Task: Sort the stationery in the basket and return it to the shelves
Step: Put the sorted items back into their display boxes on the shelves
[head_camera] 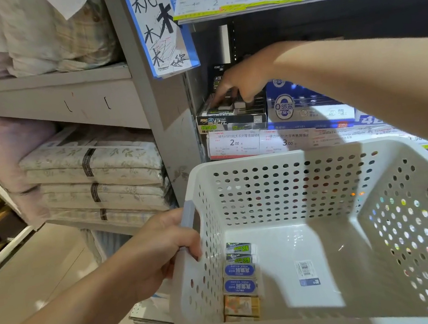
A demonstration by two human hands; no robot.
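a shopper's left hand [165, 249] grips the handle of a white basket [317, 157], fingers curled round the grey bar, while the right hand [240, 83] reaches into a black display box [231, 116] on the shelf [287, 139], fingers pointing down among small erasers; whether it pinches one cannot be told. six erasers [240, 280] remain in a row against the basket's left wall: two green-labelled, two blue, two orange. they look light, small and firm, with smooth paper sleeves that could slip, so a pinch across the short sides between thumb and forefinger should do. a blue box [304, 104] stands just beside the black one, price tags [235, 143] below both.
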